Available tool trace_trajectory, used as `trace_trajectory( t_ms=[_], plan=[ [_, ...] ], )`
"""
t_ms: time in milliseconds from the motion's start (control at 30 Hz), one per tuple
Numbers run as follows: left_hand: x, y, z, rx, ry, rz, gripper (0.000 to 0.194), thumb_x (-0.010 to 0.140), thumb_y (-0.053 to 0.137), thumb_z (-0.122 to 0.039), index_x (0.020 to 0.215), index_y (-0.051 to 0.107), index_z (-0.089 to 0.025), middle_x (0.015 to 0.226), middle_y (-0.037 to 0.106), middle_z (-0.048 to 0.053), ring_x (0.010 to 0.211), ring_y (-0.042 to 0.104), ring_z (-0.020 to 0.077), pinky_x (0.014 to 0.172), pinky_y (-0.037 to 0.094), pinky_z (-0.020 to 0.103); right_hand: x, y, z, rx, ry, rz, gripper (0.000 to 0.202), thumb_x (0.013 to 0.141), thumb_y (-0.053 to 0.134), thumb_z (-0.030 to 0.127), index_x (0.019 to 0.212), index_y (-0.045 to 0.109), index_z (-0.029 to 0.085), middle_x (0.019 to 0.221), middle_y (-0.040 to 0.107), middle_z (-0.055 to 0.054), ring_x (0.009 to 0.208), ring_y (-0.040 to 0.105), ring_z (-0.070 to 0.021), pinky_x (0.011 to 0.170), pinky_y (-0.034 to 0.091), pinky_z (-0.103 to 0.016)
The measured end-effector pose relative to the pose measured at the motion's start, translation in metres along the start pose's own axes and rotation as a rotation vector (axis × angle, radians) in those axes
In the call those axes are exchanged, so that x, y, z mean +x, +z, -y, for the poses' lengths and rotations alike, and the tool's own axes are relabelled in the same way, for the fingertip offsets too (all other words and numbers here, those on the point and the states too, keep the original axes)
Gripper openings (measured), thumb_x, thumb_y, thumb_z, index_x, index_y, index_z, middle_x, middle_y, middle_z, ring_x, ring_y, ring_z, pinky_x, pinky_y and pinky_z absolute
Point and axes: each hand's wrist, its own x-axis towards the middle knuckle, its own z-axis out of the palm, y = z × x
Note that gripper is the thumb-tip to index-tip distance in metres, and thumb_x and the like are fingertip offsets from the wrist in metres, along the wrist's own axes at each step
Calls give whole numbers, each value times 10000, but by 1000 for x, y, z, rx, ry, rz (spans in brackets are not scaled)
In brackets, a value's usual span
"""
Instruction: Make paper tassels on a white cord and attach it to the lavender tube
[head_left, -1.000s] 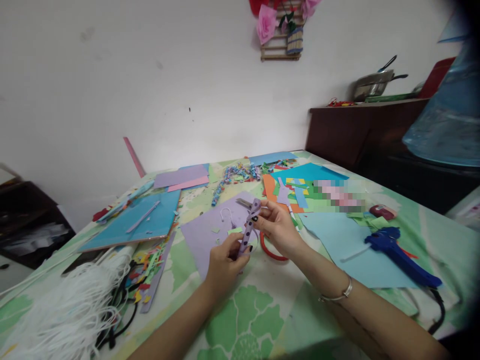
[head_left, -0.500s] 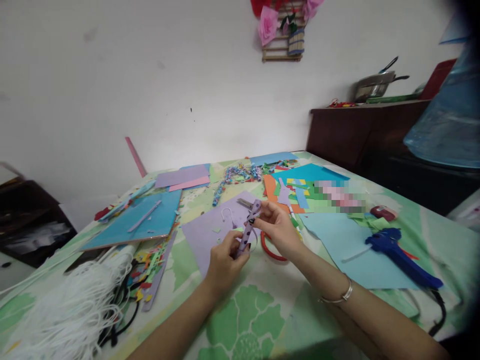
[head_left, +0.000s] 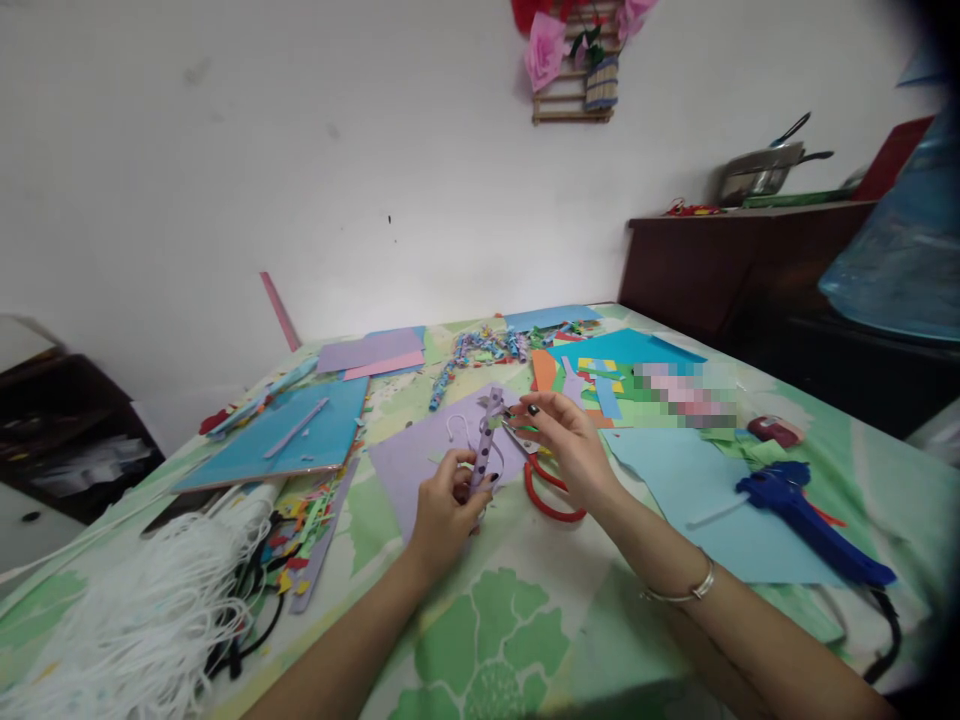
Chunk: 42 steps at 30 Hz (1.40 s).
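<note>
My left hand (head_left: pixel 450 500) is closed around the lower part of a narrow lilac paper roll (head_left: pixel 486 445) with dark dots, tilted upward. Beside the roll's upper end is my right hand (head_left: pixel 562 440), its fingers stretched toward it and apart; fingertip contact is hard to make out. Scissors with red handles (head_left: pixel 556 512) lie behind the roll and under the right hand, partly hidden. Beneath the hands a lilac paper sheet (head_left: pixel 405 470) rests on the green-patterned tablecloth (head_left: pixel 491 630). Thin curled strips show near the roll.
On the right a blue glue gun (head_left: pixel 814 520) lies on a light blue sheet (head_left: pixel 675 500). White cord (head_left: pixel 165 590) is heaped at the left, near a blue board (head_left: pixel 277 440). Patterned paper rolls (head_left: pixel 480 350) and scraps lie at the back.
My right hand has drawn back from the roll's upper part, and its fingers have opened out. The roll stands more upright in my left hand. The view has shifted slightly left.
</note>
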Motion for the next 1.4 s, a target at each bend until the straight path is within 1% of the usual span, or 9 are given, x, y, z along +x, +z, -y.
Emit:
trace_trajectory(
  t_ms=[133,300,500,767,967,1033,1133,1233,1400],
  plan=[
    [0,0,1,27,25,10,206,793,599,-318,912,489,-191,533,506,-84,399,411,83,414,316,182,1,0,-1,-76,-58,6,349,705,747,411,960,599,225,1022,644,-53,943,629,-201,842,498,-356],
    [-3,3,3,125,131,39,196,782,594,-257,940,507,-181,556,515,-71,482,453,102,508,337,206,2,1,-9,-190,-92,30,481,634,811,307,1043,575,217,931,625,-29,840,605,-171,751,505,-311],
    [-4,3,4,145,129,58,204,796,593,-295,949,515,-185,545,466,-82,475,419,102,506,309,210,3,-2,-11,-200,-101,30,412,677,781,330,1034,609,217,891,637,-19,808,616,-162,760,501,-308],
    [-3,2,7,166,142,68,208,800,624,-303,943,520,-193,561,500,-76,476,416,96,501,298,207,4,-4,-10,-170,-119,60,353,720,742,314,1042,630,222,915,655,-36,861,632,-180,800,506,-336],
    [-2,1,6,20,55,237,511,667,785,-375,1043,497,-182,646,584,-41,534,490,117,513,341,216,5,-6,-11,-232,-116,35,329,722,731,287,1034,648,226,966,667,-42,868,645,-184,790,518,-337],
    [-2,2,4,-56,33,290,431,726,732,-387,1030,518,-171,661,584,-28,533,488,109,500,336,212,5,-6,-10,-249,-121,18,320,713,740,287,1017,660,228,1011,672,-48,869,652,-186,785,525,-339],
    [-1,3,0,-168,18,322,257,831,607,-393,909,564,-151,683,575,-1,577,521,108,531,377,213,4,-4,-7,-227,-113,51,301,706,752,315,984,679,227,1010,693,-51,867,660,-191,773,534,-340],
    [1,1,0,-300,-63,329,302,813,621,-438,831,585,-139,691,582,16,587,559,118,537,419,223,3,-1,-2,-187,-98,79,306,730,730,416,963,698,220,964,715,-56,842,667,-195,770,538,-348],
    [10,-9,4,-441,-234,311,414,783,636,-490,970,608,-122,722,648,52,570,625,151,512,453,238,7,-5,0,-197,-60,18,403,787,639,551,950,693,186,935,722,-85,776,690,-195,744,543,-344]
  ],
)
